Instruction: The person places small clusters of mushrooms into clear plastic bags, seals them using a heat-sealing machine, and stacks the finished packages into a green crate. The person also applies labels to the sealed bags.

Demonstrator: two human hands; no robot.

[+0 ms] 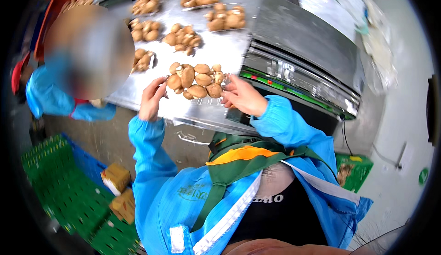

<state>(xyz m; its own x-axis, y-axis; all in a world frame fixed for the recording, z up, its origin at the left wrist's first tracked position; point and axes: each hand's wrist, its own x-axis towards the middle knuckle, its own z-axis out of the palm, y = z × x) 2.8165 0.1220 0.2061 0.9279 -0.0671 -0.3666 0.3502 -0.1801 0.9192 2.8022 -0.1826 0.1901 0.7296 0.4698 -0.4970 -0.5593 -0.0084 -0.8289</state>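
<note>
A clear plastic tray (pixel 210 100) heaped with brown mushrooms (pixel 196 81) is between my two hands, close to the near edge of the steel table (pixel 229 53). My left hand (pixel 153 96) pinches the tray's left end between thumb and fingers. At the opposite end, my right hand (pixel 246 94) grips the clear rim. Whether the tray's base touches the table cannot be told. Farther back sit several more filled mushroom trays (pixel 182 38), including one (pixel 227 18) near the wrapping machine.
A metal-topped wrapping machine (pixel 299 44) with a green control strip stands right of the tray. Left of the table is a co-worker in a blue sleeve (pixel 51 91), partly behind a blurred patch. Green crates (pixel 69 186) and cardboard boxes (pixel 117 177) lie lower left.
</note>
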